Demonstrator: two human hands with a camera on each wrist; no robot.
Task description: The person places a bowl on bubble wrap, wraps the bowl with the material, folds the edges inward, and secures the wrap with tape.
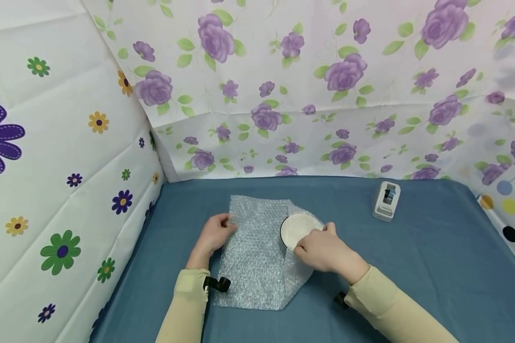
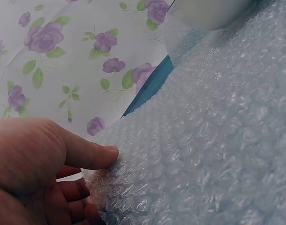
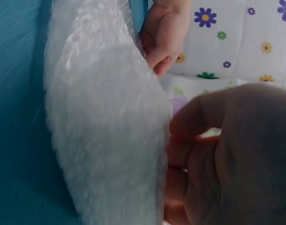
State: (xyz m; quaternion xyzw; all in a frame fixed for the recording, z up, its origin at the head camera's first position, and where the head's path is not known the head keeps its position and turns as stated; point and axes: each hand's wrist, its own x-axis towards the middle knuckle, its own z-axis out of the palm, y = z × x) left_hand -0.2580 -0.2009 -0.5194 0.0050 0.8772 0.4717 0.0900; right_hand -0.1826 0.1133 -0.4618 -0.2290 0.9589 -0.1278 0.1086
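A white plate [image 1: 299, 228] lies half-wrapped in bubble wrap [image 1: 257, 252]. The left hand [image 1: 214, 233] pinches the wrap's edge, thumb on top in the left wrist view; the right hand [image 1: 322, 247] curls around the wrapped rim. Only the head view shows the tape dispenser [image 1: 386, 201].

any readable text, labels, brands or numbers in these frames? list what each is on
None readable in any view.
Tape dispenser: a dark patch on top, too small and blurred to tell whether it carries lettering.
Bubble wrap, white dish, blue table cover, floral sheets: patterns only, no lettering.
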